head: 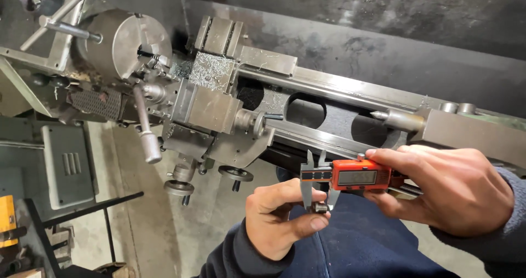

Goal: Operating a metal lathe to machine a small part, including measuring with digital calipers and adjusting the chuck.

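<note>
Pinching small metal part (319,206) between caliper (350,177) jaws: left hand (276,220) fingertips only, right hand (446,187) wrapped round body. Tilt could skew reading or drop it.

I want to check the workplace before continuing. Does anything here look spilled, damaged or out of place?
Only metal chips lie scattered on the lathe carriage beside the chuck. Otherwise nothing stands out: the left hand holds a small part between the jaws of the caliper, which the right hand grips.
</note>
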